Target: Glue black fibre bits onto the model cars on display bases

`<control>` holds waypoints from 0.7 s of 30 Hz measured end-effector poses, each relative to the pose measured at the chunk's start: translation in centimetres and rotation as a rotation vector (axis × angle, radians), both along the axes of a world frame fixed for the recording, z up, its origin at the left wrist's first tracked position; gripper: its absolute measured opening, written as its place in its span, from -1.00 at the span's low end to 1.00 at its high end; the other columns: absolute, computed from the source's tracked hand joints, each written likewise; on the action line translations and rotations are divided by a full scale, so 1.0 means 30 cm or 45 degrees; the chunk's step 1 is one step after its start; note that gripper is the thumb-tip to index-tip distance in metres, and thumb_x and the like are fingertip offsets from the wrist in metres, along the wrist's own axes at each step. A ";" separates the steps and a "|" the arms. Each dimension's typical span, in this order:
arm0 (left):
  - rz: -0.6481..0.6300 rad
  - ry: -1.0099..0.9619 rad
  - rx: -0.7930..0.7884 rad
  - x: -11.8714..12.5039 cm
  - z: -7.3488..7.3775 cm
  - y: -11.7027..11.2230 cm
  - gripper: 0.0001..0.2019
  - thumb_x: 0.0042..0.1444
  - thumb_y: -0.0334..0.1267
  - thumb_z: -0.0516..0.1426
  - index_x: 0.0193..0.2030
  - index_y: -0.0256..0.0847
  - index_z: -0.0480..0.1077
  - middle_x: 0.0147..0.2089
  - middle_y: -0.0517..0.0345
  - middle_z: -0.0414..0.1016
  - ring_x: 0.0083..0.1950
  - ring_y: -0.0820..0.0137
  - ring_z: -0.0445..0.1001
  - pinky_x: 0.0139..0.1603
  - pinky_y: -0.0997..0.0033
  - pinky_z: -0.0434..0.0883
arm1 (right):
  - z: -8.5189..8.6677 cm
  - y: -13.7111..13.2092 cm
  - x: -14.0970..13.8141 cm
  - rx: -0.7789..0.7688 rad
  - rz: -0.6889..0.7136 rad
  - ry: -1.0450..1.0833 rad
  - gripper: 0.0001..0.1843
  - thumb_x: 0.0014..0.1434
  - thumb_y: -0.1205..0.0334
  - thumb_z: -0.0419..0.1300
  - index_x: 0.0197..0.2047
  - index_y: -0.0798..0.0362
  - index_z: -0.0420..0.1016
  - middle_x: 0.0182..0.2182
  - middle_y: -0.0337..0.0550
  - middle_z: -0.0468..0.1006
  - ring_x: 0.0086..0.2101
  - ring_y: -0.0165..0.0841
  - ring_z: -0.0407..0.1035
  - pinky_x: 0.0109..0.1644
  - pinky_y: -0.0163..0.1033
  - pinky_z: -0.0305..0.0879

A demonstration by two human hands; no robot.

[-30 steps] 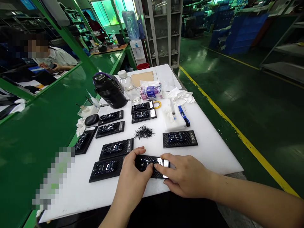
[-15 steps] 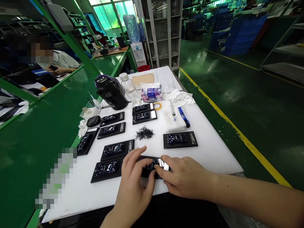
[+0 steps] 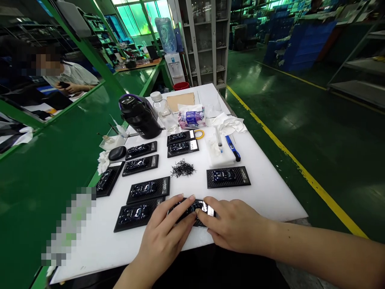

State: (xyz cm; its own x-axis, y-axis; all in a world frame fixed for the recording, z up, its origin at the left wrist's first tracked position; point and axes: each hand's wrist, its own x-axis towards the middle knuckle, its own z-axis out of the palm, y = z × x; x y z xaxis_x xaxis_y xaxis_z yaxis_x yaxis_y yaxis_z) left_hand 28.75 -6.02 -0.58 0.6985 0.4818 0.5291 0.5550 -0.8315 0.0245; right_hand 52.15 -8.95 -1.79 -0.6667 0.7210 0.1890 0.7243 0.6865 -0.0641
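Gripping the right-hand end of a model-car display plaque [image 3: 200,204], my right hand [image 3: 233,220] is holding the base by its edges at the lower centre of the frame, probably so that the glossy piece is staying steady. My left hand [image 3: 164,235] is arching over the plaque's other end, its fingers narrowly bunched above the car; whether they are pressing or pinching something, I cannot tell, because they are hiding the contact.

Around it, 8 matching plaques are lying on the white foam sheet [image 3: 270,196]. The 2 nearest my left hand, an upper plaque [image 3: 147,188] and a lower plaque [image 3: 138,214], are sitting at lower left of centre; another plaque [image 3: 228,176] is lying alone to the right, perhaps set apart to avoid rubbing.

Just above my hands, a pile of thin black slivers [image 3: 183,168] is resting mid-frame, probably kept within easy reach. Beyond it, a syringe [image 3: 218,137] and a blue utility knife [image 3: 233,148] are lying right of centre, likely leaving the nearer space for handling.
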 end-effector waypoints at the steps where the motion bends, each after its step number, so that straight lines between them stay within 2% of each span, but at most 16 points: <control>1: -0.007 -0.005 -0.010 0.001 0.000 0.001 -0.73 0.12 -0.49 0.25 -0.05 -0.17 0.51 0.19 0.02 0.49 0.23 0.14 0.40 0.11 0.12 0.51 | -0.001 -0.001 0.000 0.002 -0.001 0.000 -0.48 0.30 0.15 0.01 0.30 0.00 0.23 0.15 0.07 0.36 -0.34 -0.35 0.43 -0.45 -0.26 0.15; 11: -0.028 -0.101 -0.171 -0.002 -0.010 0.012 -0.78 0.13 -0.53 0.24 -0.13 -0.19 0.51 0.19 -0.01 0.46 0.26 0.14 0.32 0.17 0.07 0.48 | -0.006 -0.005 -0.006 0.005 -0.018 0.011 -0.49 0.30 0.15 -0.01 0.30 -0.01 0.23 0.18 0.04 0.36 -0.33 -0.32 0.46 -0.45 -0.26 0.19; 21: -0.006 -0.137 -0.207 -0.002 -0.017 0.018 -0.80 0.13 -0.53 0.24 -0.15 -0.19 0.48 0.20 -0.03 0.44 0.27 0.13 0.30 0.19 0.03 0.45 | -0.010 -0.015 -0.007 0.017 -0.035 -0.009 -0.47 0.31 0.16 -0.03 0.32 0.00 0.20 0.20 0.06 0.33 -0.34 -0.30 0.46 -0.43 -0.22 0.28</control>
State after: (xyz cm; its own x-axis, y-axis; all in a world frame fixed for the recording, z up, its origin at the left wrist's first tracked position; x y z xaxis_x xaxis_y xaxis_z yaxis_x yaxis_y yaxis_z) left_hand 28.69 -5.47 -1.10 0.6444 0.5641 0.5162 0.5383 -0.8141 0.2177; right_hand 51.95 -9.40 -2.08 -0.6480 0.7365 0.1942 0.7433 0.6671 -0.0498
